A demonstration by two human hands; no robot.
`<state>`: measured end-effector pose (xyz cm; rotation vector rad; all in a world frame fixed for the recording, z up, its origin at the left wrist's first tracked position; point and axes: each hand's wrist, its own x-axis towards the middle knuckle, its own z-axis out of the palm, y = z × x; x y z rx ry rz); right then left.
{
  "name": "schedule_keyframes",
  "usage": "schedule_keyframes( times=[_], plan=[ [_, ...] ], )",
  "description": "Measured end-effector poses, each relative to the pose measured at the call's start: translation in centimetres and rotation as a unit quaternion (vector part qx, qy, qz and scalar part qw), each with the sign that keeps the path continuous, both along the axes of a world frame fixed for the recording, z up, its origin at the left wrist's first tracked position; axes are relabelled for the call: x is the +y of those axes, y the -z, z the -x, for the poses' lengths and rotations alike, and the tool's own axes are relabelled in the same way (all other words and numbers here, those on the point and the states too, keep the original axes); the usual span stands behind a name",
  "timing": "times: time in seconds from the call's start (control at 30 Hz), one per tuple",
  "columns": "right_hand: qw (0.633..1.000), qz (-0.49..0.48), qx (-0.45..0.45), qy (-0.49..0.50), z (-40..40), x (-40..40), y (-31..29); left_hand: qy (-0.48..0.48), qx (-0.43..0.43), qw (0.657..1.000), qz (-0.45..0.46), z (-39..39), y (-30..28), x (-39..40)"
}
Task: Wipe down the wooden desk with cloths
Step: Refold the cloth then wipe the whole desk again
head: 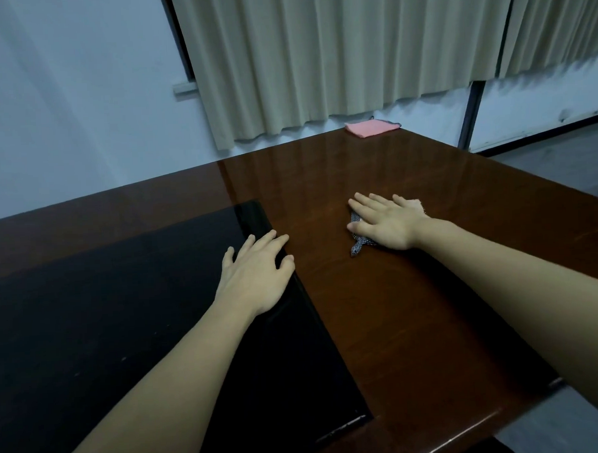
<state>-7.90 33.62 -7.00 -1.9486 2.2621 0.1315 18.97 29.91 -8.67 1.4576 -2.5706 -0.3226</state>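
The right hand (385, 222) presses flat, fingers straight, on a small grey-patterned cloth (357, 241) on the glossy brown wooden desk (414, 307) — soft, light, probably sliding easily. The left hand (258, 272) rests open on the black desk pad (106, 320).

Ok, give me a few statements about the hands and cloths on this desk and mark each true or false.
1. The right hand presses flat on a patterned cloth. True.
2. The left hand holds a cloth. False: it rests bare on the black inlay.
3. The pink cloth lies at the desk's far corner. True.
4. The pink cloth lies under the right hand. False: it lies far off, untouched.
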Motion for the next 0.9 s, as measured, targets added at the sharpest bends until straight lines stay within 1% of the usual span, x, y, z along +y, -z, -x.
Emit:
schedule_keyframes(
  times=[0.1, 0.27, 0.33, 0.4, 0.5, 0.63, 0.73, 0.8, 0.9],
  plan=[
    [0.999, -0.002, -0.011, -0.047, -1.6, 1.7, -0.1, 0.002, 0.001, 1.000, -0.002, 0.0, -0.2, 0.2],
    [0.985, -0.005, -0.047, -0.168, -4.2, 8.9, -0.3, -0.008, 0.001, 1.000, -0.012, 0.3, -0.7, 0.2],
    [0.982, -0.010, -0.053, -0.182, -3.9, 10.8, -0.2, -0.011, 0.005, 1.000, -0.010, 1.0, -1.1, 0.1],
    [0.983, -0.016, -0.057, -0.176, -3.0, 11.1, -0.2, 0.000, 0.008, 1.000, -0.008, 2.3, -1.5, 0.1],
    [0.987, -0.015, -0.060, -0.149, -1.0, 9.2, -0.1, 0.023, 0.005, 1.000, -0.018, 4.6, -1.9, 0.4],
    [0.999, -0.001, -0.021, -0.045, 3.6, 4.4, 0.0, 0.043, 0.008, 0.998, -0.035, 7.0, -1.7, 0.8],
    [1.000, 0.000, -0.004, 0.021, 6.2, 1.6, 0.1, 0.053, 0.017, 0.998, -0.037, 8.2, -1.7, 1.0],
    [0.999, 0.002, -0.009, 0.038, 6.6, 0.6, 0.3, 0.056, 0.015, 0.998, -0.037, 8.7, -1.7, 1.0],
    [1.000, 0.000, -0.014, 0.014, 5.6, 1.5, 0.1, 0.054, 0.005, 0.998, -0.040, 8.9, -1.3, 0.8]
  ],
)
